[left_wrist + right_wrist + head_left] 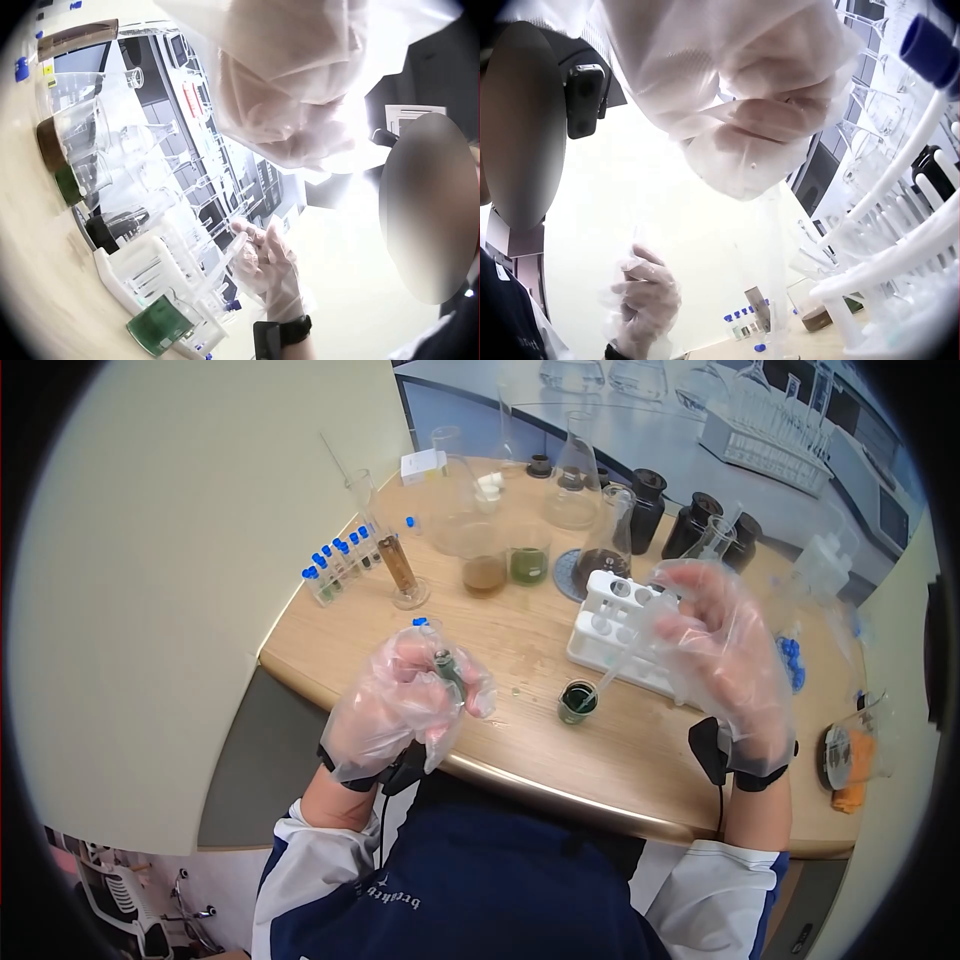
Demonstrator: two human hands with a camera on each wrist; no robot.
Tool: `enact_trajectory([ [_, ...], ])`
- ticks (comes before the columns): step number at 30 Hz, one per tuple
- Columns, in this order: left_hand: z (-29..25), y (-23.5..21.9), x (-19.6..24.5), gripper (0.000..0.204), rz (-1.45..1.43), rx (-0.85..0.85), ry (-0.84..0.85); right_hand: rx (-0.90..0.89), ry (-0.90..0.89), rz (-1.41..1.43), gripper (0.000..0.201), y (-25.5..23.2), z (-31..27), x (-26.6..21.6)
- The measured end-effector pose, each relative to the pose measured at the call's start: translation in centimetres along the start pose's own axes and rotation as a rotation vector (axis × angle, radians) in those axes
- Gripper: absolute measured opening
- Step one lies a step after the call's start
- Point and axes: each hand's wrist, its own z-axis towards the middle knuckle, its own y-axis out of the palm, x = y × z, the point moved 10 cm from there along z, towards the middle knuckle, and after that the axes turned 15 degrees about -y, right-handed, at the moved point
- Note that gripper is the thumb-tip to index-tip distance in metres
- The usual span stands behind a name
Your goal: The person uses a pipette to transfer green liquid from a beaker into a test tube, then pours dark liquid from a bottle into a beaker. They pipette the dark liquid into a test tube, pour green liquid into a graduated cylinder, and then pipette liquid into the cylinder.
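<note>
My gloved left hand grips a small tube with dark green contents, its open mouth upward. A blue cap shows just beyond that hand's fingers. In my gloved right hand is a translucent plastic dropper, pinched at its upper end and slanting down to the left. Its lower end is inside a small beaker of dark green liquid on the table. The left wrist view shows the same beaker with the dropper leaning in from the right hand.
A white tube rack stands behind the beaker. Blue-capped tubes and a cylinder of brown liquid are at the left. Beakers of brown and green liquid, flasks and dark bottles line the back. Blue caps lie right.
</note>
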Motion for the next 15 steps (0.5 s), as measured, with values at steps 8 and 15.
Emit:
enact_trajectory([
  [8, -0.1, -1.6, -1.3, 0.026, 0.091, 0.040, -0.155, 0.106, -0.072, 0.134, 0.038, 0.0, 0.4, 0.7],
  [15, -1.6, -6.5, -0.8, 0.023, 0.090, 0.226, 0.034, 0.282, -0.101, 0.055, 0.034, -1.2, 0.0, -0.4],
])
